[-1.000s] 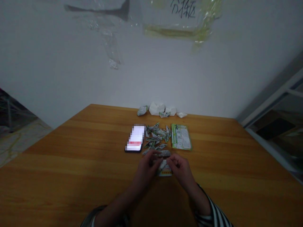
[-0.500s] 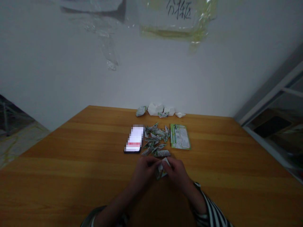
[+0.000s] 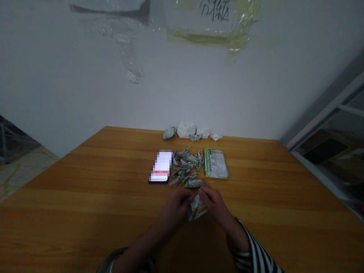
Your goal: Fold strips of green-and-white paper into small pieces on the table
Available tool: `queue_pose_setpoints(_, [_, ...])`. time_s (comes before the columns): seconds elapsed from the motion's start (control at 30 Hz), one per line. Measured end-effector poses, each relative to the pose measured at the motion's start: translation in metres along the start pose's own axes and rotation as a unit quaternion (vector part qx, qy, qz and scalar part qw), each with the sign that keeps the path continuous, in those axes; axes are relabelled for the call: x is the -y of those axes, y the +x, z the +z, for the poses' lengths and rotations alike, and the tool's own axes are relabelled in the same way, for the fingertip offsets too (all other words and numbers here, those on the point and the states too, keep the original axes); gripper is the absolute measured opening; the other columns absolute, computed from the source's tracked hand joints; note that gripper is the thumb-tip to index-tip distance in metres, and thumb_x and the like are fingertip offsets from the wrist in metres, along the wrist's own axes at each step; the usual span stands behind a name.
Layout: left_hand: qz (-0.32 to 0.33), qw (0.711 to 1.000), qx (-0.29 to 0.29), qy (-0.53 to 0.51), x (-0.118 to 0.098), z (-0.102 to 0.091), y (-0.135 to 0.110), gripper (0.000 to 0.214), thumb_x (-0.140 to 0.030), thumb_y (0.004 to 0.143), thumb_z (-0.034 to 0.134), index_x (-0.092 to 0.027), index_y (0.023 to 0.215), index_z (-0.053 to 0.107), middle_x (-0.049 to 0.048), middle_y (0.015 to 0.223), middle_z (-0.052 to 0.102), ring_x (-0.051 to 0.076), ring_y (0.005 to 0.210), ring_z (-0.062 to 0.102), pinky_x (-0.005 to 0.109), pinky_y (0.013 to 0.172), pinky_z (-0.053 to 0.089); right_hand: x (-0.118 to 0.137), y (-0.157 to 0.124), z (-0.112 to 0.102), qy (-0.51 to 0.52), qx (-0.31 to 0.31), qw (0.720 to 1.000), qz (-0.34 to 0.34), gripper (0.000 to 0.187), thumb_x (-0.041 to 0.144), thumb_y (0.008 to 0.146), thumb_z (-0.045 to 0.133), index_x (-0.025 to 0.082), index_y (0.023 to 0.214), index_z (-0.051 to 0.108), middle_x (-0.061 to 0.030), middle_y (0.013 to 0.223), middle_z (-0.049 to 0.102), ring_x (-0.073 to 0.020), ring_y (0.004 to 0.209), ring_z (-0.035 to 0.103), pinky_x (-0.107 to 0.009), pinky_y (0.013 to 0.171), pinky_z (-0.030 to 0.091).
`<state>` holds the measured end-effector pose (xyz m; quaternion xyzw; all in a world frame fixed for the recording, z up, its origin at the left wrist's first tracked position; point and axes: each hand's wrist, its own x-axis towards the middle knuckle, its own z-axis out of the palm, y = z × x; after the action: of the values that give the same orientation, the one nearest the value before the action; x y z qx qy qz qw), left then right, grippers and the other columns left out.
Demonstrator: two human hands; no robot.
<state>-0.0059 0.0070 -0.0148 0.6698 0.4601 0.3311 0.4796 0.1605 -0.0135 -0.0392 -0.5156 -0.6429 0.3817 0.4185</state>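
Observation:
Between my two hands is a folded piece of printed paper (image 3: 197, 209), pale with green and orange marks. My left hand (image 3: 176, 204) pinches its left edge, fingers closed. On the other side my right hand (image 3: 214, 203) grips the upper right part with thumb and fingers pressed together. The paper's top edge is partly hidden by the fingers. Just beyond my hands lies a pile of folded printed paper pieces (image 3: 186, 165), several of them pointed. One rolled-looking piece (image 3: 194, 183) lies nearest to my fingertips.
A phone (image 3: 161, 167) with a lit, blurred screen lies left of the pile. To its right is a stack of green-and-white printed sheets (image 3: 216, 163). Crumpled white tissues (image 3: 186, 131) and a crumpled printed packet (image 3: 169, 133) sit by the wall on the wooden table (image 3: 93, 182).
More of the paper's printed face shows below my fingers, spread wider to the right. My right hand has shifted slightly right and its grip on the paper has changed.

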Motion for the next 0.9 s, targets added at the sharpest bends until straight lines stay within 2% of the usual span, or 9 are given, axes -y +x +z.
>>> queue_pose_setpoints(0.1, [0.026,0.997,0.038,0.055,0.001,0.000,0.000,0.022,-0.024,0.078,0.056,-0.016,0.063,0.069,0.0023,0.060,0.064,0.018,0.060,0.056,0.025,0.057,0.040,0.001,0.000,-0.004,-0.047,0.004,0.999,-0.024,0.038,0.037,0.092,0.042,0.020,0.058,0.042,0.0051,0.055,0.038,-0.0112,0.053,0.038,-0.023,0.051,0.027])
queue_pose_setpoints(0.2, [0.029,0.994,0.080,0.070,0.001,-0.004,0.001,0.020,-0.026,0.079,0.056,-0.017,0.069,0.070,0.0024,0.064,0.067,0.018,0.062,0.058,0.025,0.058,0.041,-0.001,0.000,-0.002,-0.105,-0.023,0.994,-0.032,0.034,0.031,0.090,0.047,0.019,0.058,0.048,0.0042,0.055,0.042,-0.0114,0.053,0.039,-0.024,0.052,0.026])
queue_pose_setpoints(0.27, [0.028,0.992,0.091,0.077,0.000,-0.007,0.001,0.019,-0.026,0.080,0.055,-0.016,0.072,0.070,0.0030,0.067,0.068,0.018,0.063,0.059,0.024,0.059,0.041,-0.002,0.001,0.001,-0.072,-0.026,0.997,-0.015,0.032,0.034,0.089,0.049,0.019,0.060,0.052,0.0034,0.056,0.046,-0.0119,0.054,0.042,-0.023,0.052,0.029])
queue_pose_setpoints(0.37, [0.031,0.995,0.040,0.089,-0.002,-0.010,0.002,0.020,-0.026,0.081,0.055,-0.015,0.069,0.066,0.0029,0.064,0.066,0.018,0.062,0.059,0.024,0.057,0.040,0.000,0.002,0.003,0.035,0.014,0.999,0.015,0.034,0.044,0.088,0.050,0.018,0.068,0.058,0.0018,0.061,0.052,-0.0127,0.056,0.047,-0.022,0.052,0.035])
queue_pose_setpoints(0.47, [0.034,0.995,-0.005,0.097,-0.003,-0.009,0.001,0.020,-0.026,0.080,0.057,-0.016,0.063,0.061,0.0009,0.059,0.061,0.016,0.057,0.055,0.023,0.054,0.037,0.003,0.001,0.002,0.076,0.059,0.995,0.017,0.041,0.050,0.089,0.048,0.017,0.067,0.059,0.0012,0.061,0.053,-0.0129,0.056,0.048,-0.023,0.054,0.038])
queue_pose_setpoints(0.6, [0.025,0.998,-0.006,0.050,-0.003,-0.006,0.000,0.020,-0.026,0.080,0.058,-0.016,0.064,0.059,0.0005,0.058,0.059,0.016,0.056,0.055,0.023,0.053,0.038,0.005,0.001,0.003,0.098,0.024,0.994,0.033,0.048,0.059,0.083,0.052,0.017,0.059,0.055,0.0026,0.055,0.047,-0.0113,0.051,0.042,-0.022,0.049,0.035])
queue_pose_setpoints(0.67, [0.018,0.999,-0.020,0.026,-0.003,-0.006,0.000,0.020,-0.028,0.080,0.058,-0.016,0.064,0.059,0.0006,0.059,0.059,0.016,0.057,0.055,0.023,0.054,0.039,0.006,0.000,0.004,0.122,0.028,0.991,0.052,0.049,0.062,0.079,0.056,0.017,0.060,0.055,0.0031,0.055,0.047,-0.0103,0.050,0.041,-0.021,0.047,0.034])
queue_pose_setpoints(0.8, [0.012,0.999,-0.049,-0.009,-0.006,-0.008,0.001,0.023,-0.033,0.080,0.058,-0.017,0.063,0.057,-0.0002,0.058,0.056,0.016,0.057,0.054,0.023,0.053,0.040,0.006,-0.001,0.006,0.157,0.073,0.981,0.084,0.048,0.061,0.078,0.058,0.015,0.064,0.058,0.0020,0.054,0.053,-0.0098,0.046,0.046,-0.020,0.043,0.036])
queue_pose_setpoints(0.9, [0.000,0.997,-0.055,-0.054,-0.007,-0.009,0.002,0.028,-0.039,0.076,0.062,-0.017,0.061,0.056,-0.0012,0.056,0.054,0.015,0.055,0.052,0.023,0.051,0.040,0.007,-0.002,0.011,0.177,0.045,0.980,0.079,0.044,0.059,0.079,0.058,0.016,0.070,0.061,0.0002,0.057,0.058,-0.0114,0.046,0.051,-0.021,0.043,0.041])
